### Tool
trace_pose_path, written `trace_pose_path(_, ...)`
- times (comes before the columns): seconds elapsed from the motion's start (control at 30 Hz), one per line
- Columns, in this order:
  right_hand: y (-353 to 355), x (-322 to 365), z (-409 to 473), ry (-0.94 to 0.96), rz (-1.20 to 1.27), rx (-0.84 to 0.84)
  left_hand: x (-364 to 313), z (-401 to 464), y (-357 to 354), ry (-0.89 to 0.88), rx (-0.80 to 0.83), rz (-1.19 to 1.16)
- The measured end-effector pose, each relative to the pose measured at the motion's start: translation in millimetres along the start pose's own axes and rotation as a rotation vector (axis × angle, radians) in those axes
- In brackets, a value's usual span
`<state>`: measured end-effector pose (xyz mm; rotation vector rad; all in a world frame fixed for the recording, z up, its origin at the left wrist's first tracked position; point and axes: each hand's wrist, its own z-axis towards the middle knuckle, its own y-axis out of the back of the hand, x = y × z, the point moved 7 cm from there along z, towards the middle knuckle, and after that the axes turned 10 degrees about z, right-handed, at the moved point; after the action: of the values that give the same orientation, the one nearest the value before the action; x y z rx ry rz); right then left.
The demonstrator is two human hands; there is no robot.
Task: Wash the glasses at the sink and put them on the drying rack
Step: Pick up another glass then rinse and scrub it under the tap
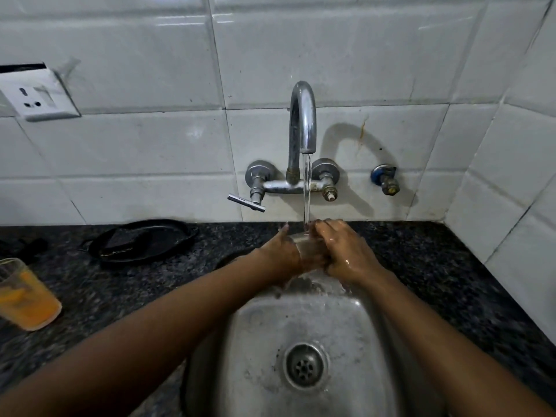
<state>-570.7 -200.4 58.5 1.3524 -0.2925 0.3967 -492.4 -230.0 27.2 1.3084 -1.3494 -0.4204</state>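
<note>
A clear glass (307,247) is held upright under the running tap (303,121), over the back of the steel sink (264,350). My left hand (281,252) grips its left side. My right hand (343,251) grips its right side, fingers curled over the rim where the water stream lands. Much of the glass is hidden by both hands. A second glass (25,294) with orange liquid stands on the dark counter at the far left.
A black flat pan (141,240) lies on the granite counter (436,266) left of the sink. A wall socket (39,96) is at the upper left. A small valve (386,179) sticks out of the tiled wall right of the tap.
</note>
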Motion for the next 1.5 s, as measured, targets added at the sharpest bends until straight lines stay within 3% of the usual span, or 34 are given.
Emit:
trace_pose_path(0.03, 4, 1, 0, -0.003, -0.014, -0.015, -2, 1, 0, 0.012, -0.043, 0.211)
trace_pose_path(0.1, 10, 1, 1, 0.011, -0.035, -0.069, -5, 4, 3, 0.031, -0.130, 0.174)
trace_pose_path(0.17, 13, -1, 3, 0.004, -0.074, -0.066, -4, 4, 7, 0.034, -0.149, -0.386)
trace_pose_path(0.27, 14, -2, 1, -0.014, -0.185, -0.060, -3, -10, 15, -0.014, -0.174, -1.621)
trace_pose_path(0.33, 20, 1, 0, 0.001, -0.301, -0.123, 2, -12, -2, 0.101, -0.243, -2.061)
trace_pose_path(0.4, 28, 8, -1, 0.029, -0.444, -0.184, 0, -14, -19, 0.299, -0.285, -2.231)
trace_pose_path(0.5, 29, 12, -1, -0.050, -0.584, -0.076, -2, -14, -38, 0.523, -0.296, -2.231)
trace_pose_path(0.63, 21, 22, -7, -0.122, -0.616, -0.063, -2, -10, -25, 0.592, -0.327, -2.326)
trace_pose_path(0.7, 4, 32, -15, -0.120, -0.614, -0.075, 5, -10, -15, 0.706, -0.430, -2.335)
trace_pose_path(0.77, -6, 37, -21, -0.113, -0.510, -0.122, 16, -12, -14, 0.814, -0.588, -2.194)
trace_pose_path(0.83, -23, 19, -20, -0.173, -0.137, -0.015, 24, -14, -18, 0.831, -0.696, -2.033)
trace_pose_path(0.9, -28, -1, -22, -0.314, 0.519, 0.121, 27, -11, -17, 0.809, -0.745, -1.984)
trace_pose_path(0.97, -35, -1, -29, -0.410, 1.097, 0.240, 28, -13, -18, 0.762, -0.793, -2.087)
trace_pose_path(1.03, -40, 5, -39, -0.479, 1.346, 0.305, 30, -15, -13, 0.702, -0.840, -2.131)
trace_pose_path(1.1, -39, 2, -39, -0.478, 1.189, 0.219, 36, -17, -5, 0.730, -0.843, -1.931)
trace_pose_path(1.2, -18, 5, -27, -0.395, 0.287, 0.019, 37, -14, 9, 0.833, -0.731, -1.542)
trace_pose_path(1.23, -12, 8, -24, -0.358, 0.070, -0.040, 37, -13, 11, 0.870, -0.736, -1.513)
trace_pose_path(1.27, -10, 11, -22, -0.313, 0.026, -0.081, 38, -14, 11, 0.884, -0.775, -1.538)
trace_pose_path(1.3, -10, 11, -21, -0.294, 0.129, -0.060, 41, -16, 10, 0.881, -0.838, -1.601)
trace_pose_path(1.43, -30, 0, -31, -0.457, 1.297, 0.209, 47, -18, 3, 0.738, -0.911, -1.939)
trace_pose_path(1.5, -36, 0, -36, -0.510, 1.385, 0.237, 46, -19, 2, 0.728, -0.861, -1.922)
